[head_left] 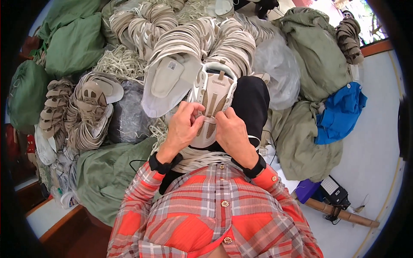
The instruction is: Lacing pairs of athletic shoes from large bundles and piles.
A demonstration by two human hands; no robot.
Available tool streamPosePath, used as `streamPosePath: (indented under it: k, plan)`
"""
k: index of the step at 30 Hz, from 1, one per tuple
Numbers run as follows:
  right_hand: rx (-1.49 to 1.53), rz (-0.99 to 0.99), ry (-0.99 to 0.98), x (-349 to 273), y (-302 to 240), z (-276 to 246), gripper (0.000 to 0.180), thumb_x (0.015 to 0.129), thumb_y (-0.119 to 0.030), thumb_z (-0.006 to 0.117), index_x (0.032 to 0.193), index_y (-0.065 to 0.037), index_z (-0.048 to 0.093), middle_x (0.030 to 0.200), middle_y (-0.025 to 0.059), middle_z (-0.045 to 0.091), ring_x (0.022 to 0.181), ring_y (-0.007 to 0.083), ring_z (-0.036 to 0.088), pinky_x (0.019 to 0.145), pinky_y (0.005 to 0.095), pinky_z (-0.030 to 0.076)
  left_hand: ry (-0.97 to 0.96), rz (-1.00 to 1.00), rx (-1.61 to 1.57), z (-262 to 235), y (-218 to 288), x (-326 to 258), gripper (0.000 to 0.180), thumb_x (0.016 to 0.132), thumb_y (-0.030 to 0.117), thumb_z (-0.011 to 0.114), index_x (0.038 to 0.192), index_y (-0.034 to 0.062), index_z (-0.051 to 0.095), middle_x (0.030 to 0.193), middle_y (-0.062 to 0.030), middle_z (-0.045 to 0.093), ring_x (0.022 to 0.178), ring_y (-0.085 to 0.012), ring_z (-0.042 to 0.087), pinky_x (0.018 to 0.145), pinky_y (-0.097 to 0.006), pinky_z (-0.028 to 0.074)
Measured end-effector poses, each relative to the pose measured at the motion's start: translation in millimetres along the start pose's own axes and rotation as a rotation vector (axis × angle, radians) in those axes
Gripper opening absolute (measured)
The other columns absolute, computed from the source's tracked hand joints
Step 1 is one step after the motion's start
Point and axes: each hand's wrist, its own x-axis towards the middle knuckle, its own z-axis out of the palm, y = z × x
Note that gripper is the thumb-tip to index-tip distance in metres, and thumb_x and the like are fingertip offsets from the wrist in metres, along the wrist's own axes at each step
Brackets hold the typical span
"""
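A beige and white shoe upper [220, 89] rests against my black-trousered leg [254, 101], its tongue facing up. My left hand [183, 129] is at the left edge of the upper, thumb and forefinger pinched together near the eyelets. My right hand [234, 133] pinches on the opposite side. Between the fingers a pale shoelace [209, 120] runs across the tongue, and a loop of it hangs beside my right wrist. The fingertips partly hide the lace ends. More pale laces [202, 160] lie bunched across my lap.
Stacked shoe uppers [232, 45] are piled ahead, with a pale upper [165, 86] at the front. Brown uppers [92, 112] and a tangle of laces [122, 62] lie left. Green sacks [75, 41], a clear plastic bag [279, 71] and a blue cloth [342, 114] surround them.
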Motion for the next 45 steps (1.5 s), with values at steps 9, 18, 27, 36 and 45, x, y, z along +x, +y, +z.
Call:
streamPosePath:
  k: [9,18,27,36,45]
  plan:
    - [0.026,0.038,-0.063,8.0,1.6,8.2,0.010,0.071,0.001,0.056,0.080,0.003,0.052,0.078,0.0196,0.050,0.073,0.0378,0.056,0.065,0.0439,0.048,-0.019,0.014,-0.026,-1.4,2.0,-5.6,0.025,0.080,0.002,0.063,0.104,0.0029,0.056,0.083,-0.0061,0.047,0.066,-0.0149,0.050,0.061,-0.026,0.043]
    - [0.095,-0.014,0.135,-7.8,-7.7,19.4,0.013,0.079,0.005,0.054,0.091,0.001,0.053,0.082,0.0193,0.055,0.077,0.0369,0.057,0.067,0.0403,0.047,-0.038,0.035,-0.008,-5.4,2.7,-10.3,0.022,0.081,0.004,0.062,0.102,0.0029,0.056,0.088,-0.0107,0.050,0.074,-0.0236,0.058,0.065,-0.033,0.048]
    - [0.453,0.197,0.090,21.6,4.4,9.7,0.024,0.077,0.008,0.059,0.096,0.000,0.047,0.073,0.0125,0.058,0.064,0.0178,0.059,0.058,0.0303,0.048,-0.171,0.283,0.188,-16.8,-6.6,32.6,0.016,0.078,0.006,0.061,0.091,0.0016,0.053,0.083,-0.0139,0.054,0.075,-0.0302,0.058,0.064,-0.038,0.047]
    - [0.698,0.547,-0.496,-15.8,3.2,-50.0,0.034,0.085,-0.006,0.060,0.116,-0.002,0.049,0.066,0.0021,0.054,0.046,0.0074,0.052,0.038,0.0230,0.040,0.152,0.476,0.769,-122.1,-38.7,34.9,0.006,0.078,0.004,0.054,0.083,0.0023,0.052,0.081,-0.0166,0.051,0.081,-0.0331,0.052,0.070,-0.043,0.043]
    - [1.005,0.380,-0.705,-11.4,-53.9,-129.5,0.035,0.090,-0.010,0.057,0.122,-0.001,0.047,0.070,0.0029,0.058,0.045,0.0047,0.049,0.038,0.0187,0.036,0.426,-0.012,-1.256,-160.7,-64.0,67.6,0.013,0.097,0.021,0.042,0.089,0.0113,0.041,0.060,-0.0013,0.044,0.042,-0.0117,0.042,0.035,-0.025,0.034]
